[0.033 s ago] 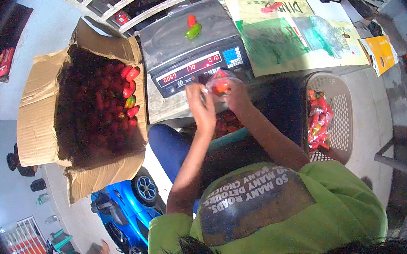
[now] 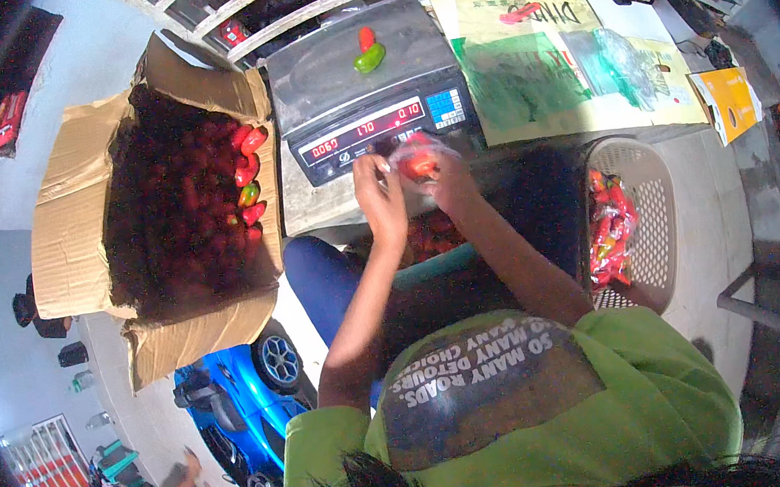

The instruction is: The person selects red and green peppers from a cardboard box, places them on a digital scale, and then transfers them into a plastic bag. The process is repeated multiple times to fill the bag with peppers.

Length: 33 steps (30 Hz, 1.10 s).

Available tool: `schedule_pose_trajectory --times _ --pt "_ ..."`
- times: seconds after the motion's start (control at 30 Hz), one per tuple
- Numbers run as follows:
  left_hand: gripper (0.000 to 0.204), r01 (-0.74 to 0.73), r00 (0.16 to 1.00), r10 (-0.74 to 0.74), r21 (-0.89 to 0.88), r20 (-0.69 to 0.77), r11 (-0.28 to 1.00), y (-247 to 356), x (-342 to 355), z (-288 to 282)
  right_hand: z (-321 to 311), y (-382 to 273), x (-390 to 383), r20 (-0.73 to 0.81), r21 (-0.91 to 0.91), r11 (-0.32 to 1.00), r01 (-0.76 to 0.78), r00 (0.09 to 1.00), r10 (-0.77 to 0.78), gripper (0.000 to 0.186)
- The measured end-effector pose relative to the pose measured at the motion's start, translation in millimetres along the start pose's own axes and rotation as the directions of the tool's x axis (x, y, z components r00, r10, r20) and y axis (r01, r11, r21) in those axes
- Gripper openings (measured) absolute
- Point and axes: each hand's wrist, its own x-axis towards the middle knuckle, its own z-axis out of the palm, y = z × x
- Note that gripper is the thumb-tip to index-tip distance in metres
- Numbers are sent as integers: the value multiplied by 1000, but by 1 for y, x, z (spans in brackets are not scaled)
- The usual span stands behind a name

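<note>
Bagged peppers: while both hands keep close together, a thin, crinkled clear plastic bag [image 2: 418,159] with smooth, rounded red peppers inside hangs before the scale's near right corner.
Left hand [image 2: 378,192]: fingers bunched narrow at the bag's left side; whether they pinch the film I cannot tell.
Right hand [image 2: 453,184]: curled round the bag's right side, holding it.
In the way: bag and fingers cover part of the scale's near edge.
Scale [image 2: 308,48]: flat dark platform, lit red display, blue keypad; it stands at the bench's left end.
On the platform: a red pepper [image 2: 366,35] touching a glossy green pepper [image 2: 370,58], near the far edge.
Bench, right part: yellow sheets [image 2: 476,20] under translucent green plastic [image 2: 526,87], reaching the right edge.
Between the legs: more red peppers [image 2: 434,236], partly hidden by the forearms.
Left of the bench: an open corrugated cardboard box [image 2: 74,220], deep in shadow, heaped with red peppers.
Right: a perforated beige plastic basket [image 2: 655,216] carrying shiny bagged red peppers [image 2: 610,235] along its left side.
Floor: a glossy blue toy car [image 2: 240,397] below the box's near flap.
</note>
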Motion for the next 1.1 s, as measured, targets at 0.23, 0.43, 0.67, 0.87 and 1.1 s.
schedule_pose_trajectory --times 0.23,0.43,0.67,0.87,1.1 --pt "6 456 888 -426 -447 173 770 -24 35 5 -1 -1 17 245 -664 566 489 857 -453 26" --pt "8 630 761 -556 -583 334 513 -49 57 -15 31 -86 28 586 -684 545 484 810 17 31" --pt "8 648 754 -585 -491 301 582 -19 66 -19 52 -99 147 812 -583 -444 681 511 -282 36" --pt "9 667 740 -593 -461 317 586 -17 65 -30 72 -77 182 858 -490 -572 657 482 -181 32" --pt "11 714 679 -665 -490 311 500 -18 64 -32 72 -99 139 675 -685 -73 724 595 -437 34"
